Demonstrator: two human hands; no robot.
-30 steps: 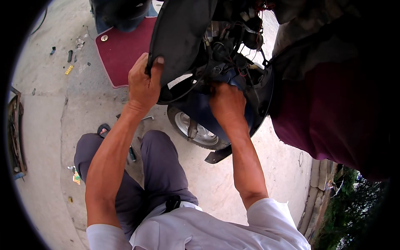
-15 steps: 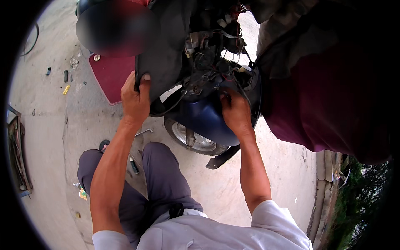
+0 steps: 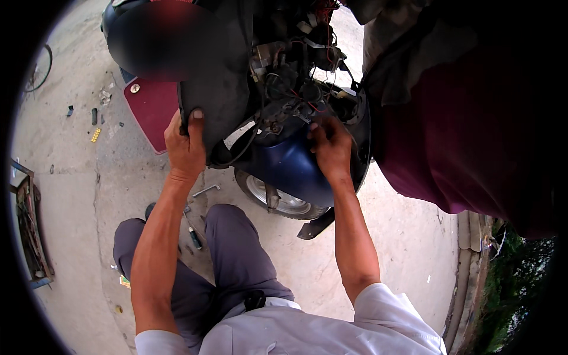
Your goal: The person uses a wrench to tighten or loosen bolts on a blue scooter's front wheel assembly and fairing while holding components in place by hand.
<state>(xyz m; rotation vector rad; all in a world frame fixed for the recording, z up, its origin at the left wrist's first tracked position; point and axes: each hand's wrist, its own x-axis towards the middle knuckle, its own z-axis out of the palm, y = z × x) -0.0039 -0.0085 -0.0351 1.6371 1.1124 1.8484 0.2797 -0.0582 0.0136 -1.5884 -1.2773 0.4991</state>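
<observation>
My left hand [image 3: 186, 145] is closed around the lower edge of a large dark panel [image 3: 216, 100] on a scooter, thumb on its face. My right hand [image 3: 332, 145] is closed above the blue front fender [image 3: 290, 157], thumb and fingers bent together. A small, shiny metal piece [image 3: 303, 118] shows by its fingertips; what lies in the fingers is hidden. Exposed wiring and connectors [image 3: 290, 83] fill the space beyond, with red wires among them. Below the fender is the front wheel [image 3: 278, 198].
A person in maroon clothing [image 3: 438, 142] stands close on the right. A maroon mat-like panel [image 3: 151, 112] lies at left. Near my knees are an L-shaped metal tool [image 3: 207, 190] and a dark-handled tool [image 3: 194, 236]. A metal-framed box [image 3: 29, 228] stands far left.
The dark panel and my left hand have shifted slightly left. My right hand has moved slightly up and left, its thumb and fingers now showing more clearly. The view has shifted a little.
</observation>
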